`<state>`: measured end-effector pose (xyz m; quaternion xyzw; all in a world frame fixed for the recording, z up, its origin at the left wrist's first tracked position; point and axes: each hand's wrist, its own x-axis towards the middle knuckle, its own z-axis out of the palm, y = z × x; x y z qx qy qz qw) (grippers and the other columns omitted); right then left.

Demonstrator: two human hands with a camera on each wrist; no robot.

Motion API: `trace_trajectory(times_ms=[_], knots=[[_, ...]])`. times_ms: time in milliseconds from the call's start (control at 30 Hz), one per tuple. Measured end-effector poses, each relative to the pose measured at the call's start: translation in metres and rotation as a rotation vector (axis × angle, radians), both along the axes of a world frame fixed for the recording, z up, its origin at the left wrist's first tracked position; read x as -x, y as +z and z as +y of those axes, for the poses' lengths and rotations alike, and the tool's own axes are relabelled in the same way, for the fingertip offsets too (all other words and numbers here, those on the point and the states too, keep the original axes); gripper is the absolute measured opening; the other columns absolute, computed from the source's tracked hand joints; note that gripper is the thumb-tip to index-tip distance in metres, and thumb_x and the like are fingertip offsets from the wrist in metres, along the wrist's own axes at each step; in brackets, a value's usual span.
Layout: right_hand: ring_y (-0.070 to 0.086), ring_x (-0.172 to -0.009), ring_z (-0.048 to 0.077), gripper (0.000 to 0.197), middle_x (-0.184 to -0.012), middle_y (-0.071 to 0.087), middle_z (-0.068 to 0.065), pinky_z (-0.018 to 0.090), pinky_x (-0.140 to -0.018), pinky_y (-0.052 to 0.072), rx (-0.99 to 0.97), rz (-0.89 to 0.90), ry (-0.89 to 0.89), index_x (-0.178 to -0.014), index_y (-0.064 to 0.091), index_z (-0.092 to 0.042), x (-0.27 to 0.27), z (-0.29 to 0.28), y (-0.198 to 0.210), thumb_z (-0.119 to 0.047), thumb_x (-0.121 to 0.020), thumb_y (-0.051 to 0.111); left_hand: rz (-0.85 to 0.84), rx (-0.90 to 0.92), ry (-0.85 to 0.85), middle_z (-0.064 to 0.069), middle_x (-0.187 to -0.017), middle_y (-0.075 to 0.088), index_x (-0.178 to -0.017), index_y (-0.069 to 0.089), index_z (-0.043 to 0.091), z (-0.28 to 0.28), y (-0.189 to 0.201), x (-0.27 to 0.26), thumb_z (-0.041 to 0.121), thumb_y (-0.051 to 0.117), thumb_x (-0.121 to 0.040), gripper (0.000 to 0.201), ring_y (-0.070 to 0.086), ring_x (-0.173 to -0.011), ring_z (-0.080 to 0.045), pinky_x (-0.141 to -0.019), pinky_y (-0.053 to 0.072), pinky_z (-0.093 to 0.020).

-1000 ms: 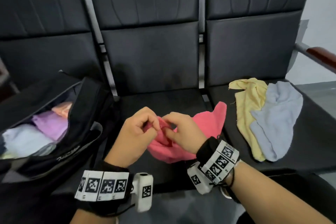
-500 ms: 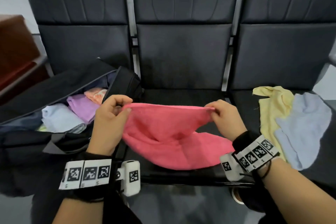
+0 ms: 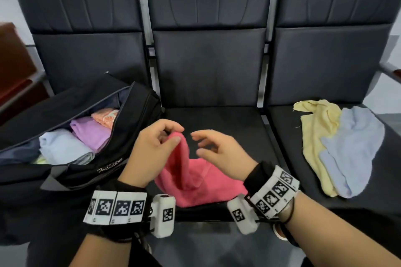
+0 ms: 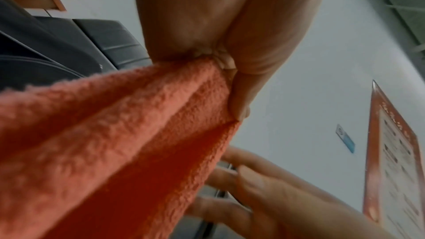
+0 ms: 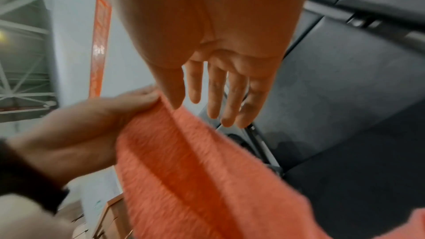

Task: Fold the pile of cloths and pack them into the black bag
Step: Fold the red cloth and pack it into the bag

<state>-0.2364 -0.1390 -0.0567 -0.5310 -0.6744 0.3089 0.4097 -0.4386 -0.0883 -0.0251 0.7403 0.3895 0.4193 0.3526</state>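
From the head view, the left hand (image 3: 149, 149) pinches the gathered top edge of the pink cloth (image 3: 195, 182) and lifts it above the middle seat (image 3: 219, 121), so the rest hangs and pools on the cushion, probably to let the corners meet for a fold. The right hand (image 3: 219, 149) floats just beside that edge, fingers loosely spread, holding nothing. The black bag (image 3: 91, 167) lies unzipped on the left seat with folded cloths inside (pale blue, lilac, peach), close enough for a short reach. A yellow cloth (image 3: 314, 136) and a grey-blue cloth (image 3: 353, 147), both unfolded and rumpled, overlap on the right seat.

The left wrist view shows thumb and fingers (image 4: 239, 95) clamped on the cloth's bunched end; its pile is thick, nubbly terry falling in soft pleats.

In the right wrist view the fingers (image 5: 216, 94) are extended and apart, clear of the cloth, which slopes away as a limp, creased band.
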Motion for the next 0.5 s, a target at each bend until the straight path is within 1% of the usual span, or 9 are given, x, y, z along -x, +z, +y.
trace_trajectory(times_ms=[67,100,133,167,233,300,367,433,500], knots=[[0.059,-0.100,0.001,0.043,-0.113,0.063,-0.012,0.019,-0.088,0.047,-0.019,-0.046,0.067,-0.128,0.059,-0.024,0.018,0.005,0.001,-0.015,-0.087,0.070,0.022,-0.003,-0.065,0.010,-0.087,0.072,-0.093,0.071,0.025,-0.006,0.007,-0.006,-0.005,0.069,-0.084,0.031,0.062,-0.073,-0.019,-0.070,0.050,-0.022],[0.058,-0.095,0.001,0.035,-0.105,0.062,-0.013,0.023,-0.085,0.047,-0.023,-0.066,0.074,-0.119,0.061,-0.024,0.023,0.008,0.002,-0.016,-0.087,0.071,0.024,-0.003,-0.098,0.012,-0.083,0.071,-0.093,0.071,0.024,-0.008,0.009,-0.007,-0.006,0.069,-0.083,0.031,0.060,-0.069,-0.014,-0.068,0.048,-0.019],[0.057,-0.089,0.003,0.021,-0.096,0.061,-0.011,0.027,-0.081,0.048,-0.025,-0.083,0.068,-0.105,0.062,-0.023,0.026,0.011,0.004,-0.017,-0.086,0.071,0.032,-0.002,-0.124,0.014,-0.080,0.069,-0.093,0.071,0.023,-0.010,0.011,-0.008,-0.006,0.069,-0.083,0.031,0.057,-0.065,-0.007,-0.066,0.046,-0.016],[0.058,-0.084,0.007,0.012,-0.089,0.061,-0.006,0.032,-0.077,0.048,-0.029,-0.098,0.055,-0.094,0.063,-0.017,0.026,0.013,0.006,-0.017,-0.086,0.072,0.046,0.002,-0.141,0.016,-0.077,0.068,-0.093,0.071,0.023,-0.010,0.012,-0.008,-0.005,0.070,-0.083,0.030,0.054,-0.064,-0.005,-0.064,0.043,-0.014],[0.056,-0.073,0.011,0.011,-0.076,0.059,-0.003,0.033,-0.070,0.046,-0.074,-0.122,0.022,-0.079,0.065,-0.019,0.020,0.014,0.008,-0.019,-0.084,0.074,0.064,0.009,-0.140,0.017,-0.077,0.067,-0.093,0.072,0.024,-0.009,0.012,-0.005,-0.002,0.073,-0.083,0.027,0.051,-0.064,-0.006,-0.063,0.043,-0.015],[0.056,-0.070,0.012,0.010,-0.073,0.061,-0.003,0.032,-0.068,0.045,-0.124,-0.143,-0.013,-0.077,0.068,-0.020,0.009,0.015,0.011,-0.022,-0.082,0.076,0.064,0.017,-0.110,0.015,-0.082,0.069,-0.095,0.072,0.023,-0.006,0.010,0.001,-0.002,0.074,-0.083,0.027,0.054,-0.066,-0.006,-0.066,0.047,-0.018],[0.056,-0.070,0.012,0.006,-0.074,0.061,-0.002,0.030,-0.067,0.045,-0.184,-0.165,-0.054,-0.080,0.070,-0.019,-0.003,0.014,0.016,-0.018,-0.080,0.075,0.078,0.048,-0.101,0.011,-0.088,0.071,-0.097,0.072,0.022,-0.003,0.005,0.005,-0.003,0.074,-0.082,0.030,0.058,-0.070,-0.007,-0.069,0.049,-0.022],[0.056,-0.071,0.013,0.009,-0.075,0.060,-0.001,0.030,-0.067,0.046,-0.240,-0.186,-0.121,-0.079,0.069,-0.019,-0.013,0.015,0.021,-0.011,-0.077,0.072,0.119,0.095,-0.132,0.006,-0.090,0.071,-0.097,0.071,0.025,-0.002,-0.002,0.003,-0.005,0.073,-0.080,0.033,0.057,-0.068,-0.010,-0.067,0.049,-0.026],[0.058,-0.073,0.012,0.015,-0.077,0.062,-0.003,0.028,-0.069,0.046,-0.264,-0.151,-0.217,-0.080,0.068,-0.021,-0.023,0.016,0.025,-0.007,-0.077,0.067,0.172,0.143,-0.176,0.002,-0.090,0.072,-0.096,0.071,0.024,-0.003,-0.011,-0.002,-0.006,0.070,-0.080,0.034,0.055,-0.067,-0.014,-0.065,0.050,-0.035]])
